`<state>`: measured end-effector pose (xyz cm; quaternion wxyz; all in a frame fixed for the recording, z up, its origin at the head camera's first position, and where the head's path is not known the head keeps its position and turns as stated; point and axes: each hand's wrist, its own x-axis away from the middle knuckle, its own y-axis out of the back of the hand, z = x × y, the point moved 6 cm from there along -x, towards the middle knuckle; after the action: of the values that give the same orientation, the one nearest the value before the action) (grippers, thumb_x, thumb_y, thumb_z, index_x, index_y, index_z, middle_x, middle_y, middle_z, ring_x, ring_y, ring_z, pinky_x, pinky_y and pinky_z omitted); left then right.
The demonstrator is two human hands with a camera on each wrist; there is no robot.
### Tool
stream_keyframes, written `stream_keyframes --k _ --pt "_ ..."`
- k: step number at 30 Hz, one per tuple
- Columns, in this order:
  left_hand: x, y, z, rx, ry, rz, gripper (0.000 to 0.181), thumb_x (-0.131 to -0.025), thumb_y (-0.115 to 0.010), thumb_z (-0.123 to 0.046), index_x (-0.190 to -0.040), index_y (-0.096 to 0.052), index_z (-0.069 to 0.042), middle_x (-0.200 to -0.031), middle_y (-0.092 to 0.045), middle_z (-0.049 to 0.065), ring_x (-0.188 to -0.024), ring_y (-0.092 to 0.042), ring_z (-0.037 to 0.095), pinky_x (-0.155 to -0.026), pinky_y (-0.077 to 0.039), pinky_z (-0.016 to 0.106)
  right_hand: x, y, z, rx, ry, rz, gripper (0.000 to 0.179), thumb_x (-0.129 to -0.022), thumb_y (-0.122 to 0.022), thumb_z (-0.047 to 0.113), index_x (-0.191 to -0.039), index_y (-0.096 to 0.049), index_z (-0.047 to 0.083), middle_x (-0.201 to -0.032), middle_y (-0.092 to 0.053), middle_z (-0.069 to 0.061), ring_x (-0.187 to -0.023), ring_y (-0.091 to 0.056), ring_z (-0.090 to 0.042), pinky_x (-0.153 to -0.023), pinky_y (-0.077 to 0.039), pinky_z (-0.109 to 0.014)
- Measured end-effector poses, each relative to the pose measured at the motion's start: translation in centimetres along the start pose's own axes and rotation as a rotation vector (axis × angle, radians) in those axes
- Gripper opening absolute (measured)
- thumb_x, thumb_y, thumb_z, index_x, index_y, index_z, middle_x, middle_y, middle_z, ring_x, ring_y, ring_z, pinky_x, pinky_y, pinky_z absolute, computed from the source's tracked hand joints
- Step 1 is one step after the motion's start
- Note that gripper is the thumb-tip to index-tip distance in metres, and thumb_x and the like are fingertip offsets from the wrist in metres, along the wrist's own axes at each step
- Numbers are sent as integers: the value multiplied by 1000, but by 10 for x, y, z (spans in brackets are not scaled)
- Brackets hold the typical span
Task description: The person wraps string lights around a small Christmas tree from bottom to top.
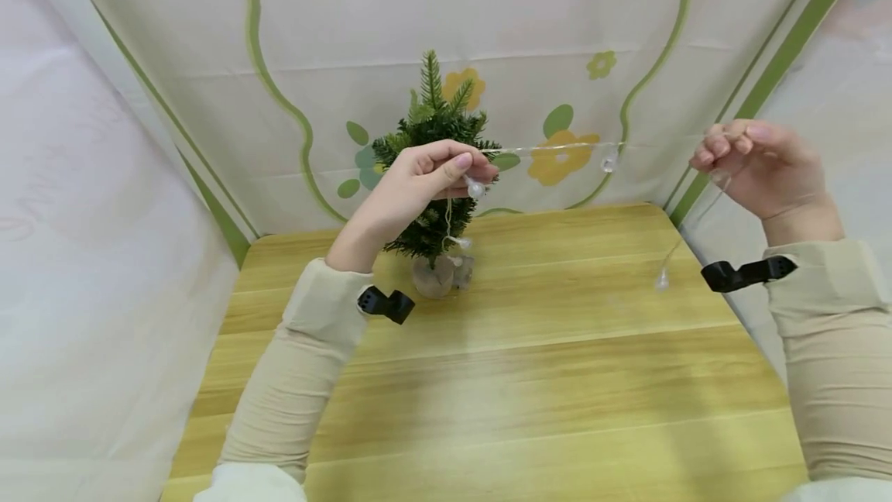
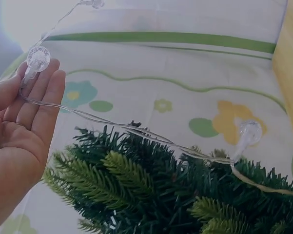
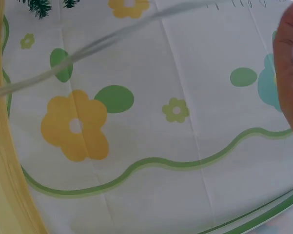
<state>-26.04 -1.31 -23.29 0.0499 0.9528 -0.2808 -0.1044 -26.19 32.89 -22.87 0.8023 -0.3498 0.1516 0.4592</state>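
A string of fairy lights with clear round bulbs stretches between the two hands. Left of centre, the left hand (image 1: 433, 170) pinches the thin wire between thumb and fingers, in front of a small artificial pine tree (image 1: 427, 211). One bulb (image 2: 39, 58) stands at its fingertips, and a length with another bulb (image 2: 250, 132) hangs past the green branches. On the right, the raised right hand (image 1: 773, 169) pinches the wire with curled fingers. A loose end with a bulb (image 1: 662, 279) dangles below it. Blurred wire (image 3: 112, 40) crosses the right wrist view.
The tree's round wooden base (image 1: 432, 277) stands near the back edge of a wood-grain table (image 1: 530, 378), with a small greyish thing (image 1: 463, 273) beside it. White fabric with printed flowers (image 1: 563, 157) hangs behind; pale cloth walls rise at both sides.
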Motion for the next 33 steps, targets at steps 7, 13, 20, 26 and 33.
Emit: stream_keyframes --k 7,13,20,26,33 --pt "11 19 0 52 -8 -86 21 -101 -49 -18 -109 -64 -5 -102 -71 -3 -101 -66 14 -97 -52 32 -14 -10 -1 -118 64 21 39 -92 -25 4 -90 -56 -18 -97 -60 -27 -88 -50 -33 -72 -37 -35" --pt "17 35 1 202 -59 -196 20 -101 -47 -14 -97 -66 -15 -93 -72 -9 -93 -67 8 -91 -54 25 -25 -24 -6 -140 28 85 34 -92 -27 0 -94 -54 -20 -79 -52 -25 -68 -46 -29 -52 -25 -26" --pt "22 56 12 416 -108 -362 32 -103 -38 -10 -87 -65 -17 -87 -70 -8 -84 -67 6 -82 -53 19 -38 -25 -7 -183 16 -24 35 -93 -25 -6 -104 -53 -24 -68 -44 -20 -50 -32 -24 -46 -13 -24" --pt "25 68 18 549 -122 -406 34 -104 -32 -13 -84 -59 -13 -80 -64 -3 -78 -65 10 -82 -53 23 -53 -33 -12 -91 -43 38 35 -92 -25 -10 -107 -54 -25 -74 -54 -23 -47 -23 -16 -41 -14 -18" --pt "24 74 20 579 -111 -441 29 -104 -31 -20 -80 -46 -13 -84 -53 -1 -79 -62 12 -83 -52 26 -72 -42 -13 -43 -53 46 34 -95 -24 -8 -95 -55 -24 -74 -58 -22 -53 -27 -17 -45 -10 -19"
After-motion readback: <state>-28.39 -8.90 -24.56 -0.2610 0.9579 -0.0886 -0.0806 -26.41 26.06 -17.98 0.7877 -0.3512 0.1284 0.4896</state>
